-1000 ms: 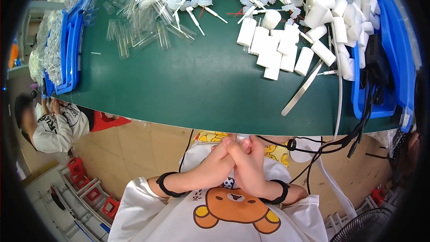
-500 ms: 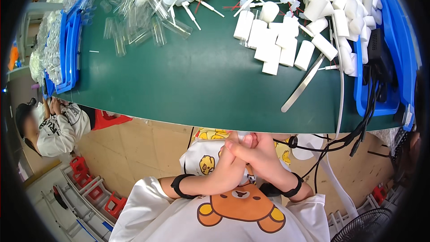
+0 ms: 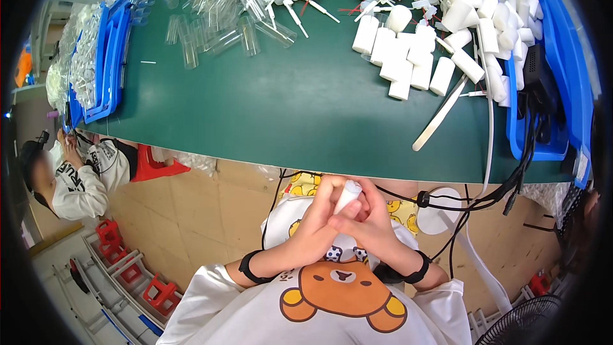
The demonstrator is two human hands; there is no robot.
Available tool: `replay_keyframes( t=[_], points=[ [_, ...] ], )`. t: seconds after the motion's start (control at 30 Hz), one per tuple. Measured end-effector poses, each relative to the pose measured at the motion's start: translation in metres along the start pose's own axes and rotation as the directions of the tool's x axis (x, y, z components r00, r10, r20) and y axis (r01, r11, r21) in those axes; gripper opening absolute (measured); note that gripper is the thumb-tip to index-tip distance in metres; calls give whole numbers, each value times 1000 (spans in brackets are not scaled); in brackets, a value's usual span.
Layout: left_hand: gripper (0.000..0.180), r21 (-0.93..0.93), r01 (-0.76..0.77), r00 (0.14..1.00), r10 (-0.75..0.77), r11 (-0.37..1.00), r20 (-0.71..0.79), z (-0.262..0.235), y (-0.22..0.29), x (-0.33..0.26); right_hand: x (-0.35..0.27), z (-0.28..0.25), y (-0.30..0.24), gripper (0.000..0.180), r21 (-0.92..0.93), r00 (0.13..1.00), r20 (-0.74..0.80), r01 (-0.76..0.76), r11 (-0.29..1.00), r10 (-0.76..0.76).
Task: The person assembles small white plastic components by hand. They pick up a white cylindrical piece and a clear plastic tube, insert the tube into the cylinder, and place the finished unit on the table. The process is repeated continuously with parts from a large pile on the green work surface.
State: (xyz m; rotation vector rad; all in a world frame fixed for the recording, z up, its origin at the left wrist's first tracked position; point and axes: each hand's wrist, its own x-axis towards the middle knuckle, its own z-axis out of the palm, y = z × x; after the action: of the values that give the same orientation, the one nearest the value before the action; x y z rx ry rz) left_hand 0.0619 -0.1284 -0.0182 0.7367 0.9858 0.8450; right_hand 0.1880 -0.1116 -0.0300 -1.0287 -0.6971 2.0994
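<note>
A small white cylinder stands up between my hands, just off the near edge of the green table. My left hand wraps round it from the left. From the right, my right hand closes on the same cylinder, its thumb crossing toward the left hand. The lower part of the cylinder is hidden by my fingers. Similar white cylinders lie in a loose group on the table, with a bigger pile behind them at the right.
Clear tubes and thin white stems with pale discs and red threads cover the far side. A flat pale strip lies near a white cable. Blue trays flank the table; black cables hang right. A co-worker sits left.
My hands have shifted and tilted, so the white cylinder between them now shows more. The view has moved slightly, sliding the table's contents to the right.
</note>
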Motion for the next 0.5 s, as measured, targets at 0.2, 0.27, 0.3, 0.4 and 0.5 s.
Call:
replay_keyframes(
  t=[0.2,0.27,0.3,0.4,0.5],
  points=[
    [27,73,61,990,-51,996,-131,7,5,6,1,7,2,52,122,998,-21,-56,991,59],
    [28,87,107,989,-97,990,-107,3,5,5,2,7,5,48,148,995,-23,-96,984,100],
    [29,66,119,988,-112,991,-107,2,3,4,2,7,7,47,149,994,-28,-101,984,106],
    [32,78,141,985,-131,987,-116,0,5,4,4,11,8,40,168,993,-56,-94,981,105],
    [31,110,167,982,-156,980,-107,-3,6,6,4,14,1,33,137,989,-74,-117,984,128]
  ],
)
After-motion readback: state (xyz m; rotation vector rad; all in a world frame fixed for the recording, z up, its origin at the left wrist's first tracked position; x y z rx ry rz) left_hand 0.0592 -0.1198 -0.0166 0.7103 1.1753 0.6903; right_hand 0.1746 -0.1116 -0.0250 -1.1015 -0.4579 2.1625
